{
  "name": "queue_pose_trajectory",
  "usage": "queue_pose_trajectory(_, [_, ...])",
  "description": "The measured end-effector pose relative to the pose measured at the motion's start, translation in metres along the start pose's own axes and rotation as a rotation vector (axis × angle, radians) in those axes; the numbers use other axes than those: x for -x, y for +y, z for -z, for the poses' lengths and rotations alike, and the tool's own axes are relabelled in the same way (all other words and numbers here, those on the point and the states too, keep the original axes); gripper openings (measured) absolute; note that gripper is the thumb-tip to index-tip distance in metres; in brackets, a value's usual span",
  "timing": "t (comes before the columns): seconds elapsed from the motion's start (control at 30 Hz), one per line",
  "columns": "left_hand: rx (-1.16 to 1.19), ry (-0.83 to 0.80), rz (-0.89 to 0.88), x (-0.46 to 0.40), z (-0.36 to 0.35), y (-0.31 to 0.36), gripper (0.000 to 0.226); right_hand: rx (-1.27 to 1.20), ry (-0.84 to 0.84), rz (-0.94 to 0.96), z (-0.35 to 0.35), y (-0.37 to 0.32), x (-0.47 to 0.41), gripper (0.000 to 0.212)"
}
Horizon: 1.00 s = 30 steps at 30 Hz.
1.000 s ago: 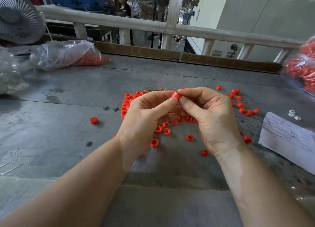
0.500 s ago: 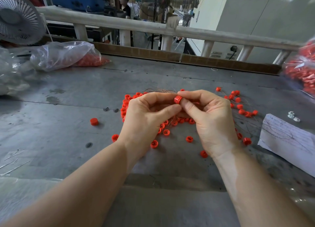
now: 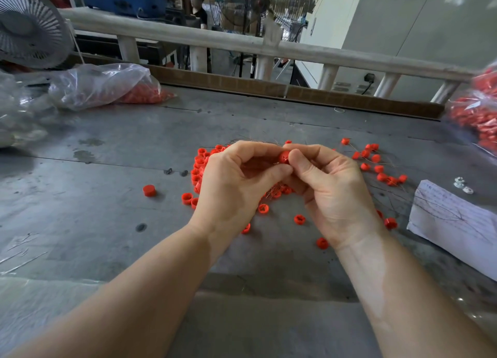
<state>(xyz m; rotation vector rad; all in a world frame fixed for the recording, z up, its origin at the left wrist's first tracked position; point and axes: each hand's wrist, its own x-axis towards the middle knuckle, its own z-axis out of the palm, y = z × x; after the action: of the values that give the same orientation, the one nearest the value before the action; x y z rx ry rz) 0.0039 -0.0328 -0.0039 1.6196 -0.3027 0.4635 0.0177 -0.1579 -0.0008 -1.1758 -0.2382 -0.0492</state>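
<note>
Left hand (image 3: 231,185): shown with the fingers curled, forefinger arched over and thumb set under the red cap (image 3: 283,158), which is pinched at the fingertips.
Right hand (image 3: 333,193): shown with the fingers curled, the thumb tip pressed on the cap's right side, so that the cap is clamped from both sides.
Red cap: held above the bench (image 3: 107,196), between the two hands and over the scattered parts, its round face turned toward the camera.
Loose caps (image 3: 199,166): heaped on the bench just behind and under the left hand; others are strewn near both wrists.
Single cap (image 3: 149,190): set apart, to the left of the heap.
Wired caps (image 3: 376,166): spread beyond the right hand, with thin wires attached.
Paper sheet (image 3: 451,217): laid at the right edge of the bench, with small white parts (image 3: 462,185) just behind it.
Clear bag (image 3: 102,85): laid at the far left, red caps seen inside.
Second bag (image 3: 478,115): seen at the far right, blurred, also filled with red.
Fan (image 3: 27,29): placed at the far left corner, before the railing (image 3: 215,38).
</note>
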Motion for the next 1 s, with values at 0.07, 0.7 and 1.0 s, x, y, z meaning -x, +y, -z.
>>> queue_pose_trajectory(0.07, [-0.015,0.019,-0.005,-0.0004,0.0004,0.0006,0.018,-0.075,-0.016,-0.036,-0.0018,-0.0001,0.0006,0.009])
queue_pose_trajectory(0.7, [-0.205,0.018,-0.205,0.0022,0.0007,0.0028,0.015,-0.024,-0.048,-0.066,0.0003,-0.0052,0.0029,0.022])
queue_pose_trajectory(1.0, [-0.064,0.005,-0.105,-0.0018,0.0042,-0.0002,0.018,-0.036,-0.074,-0.064,-0.0007,-0.0069,0.0034,0.018])
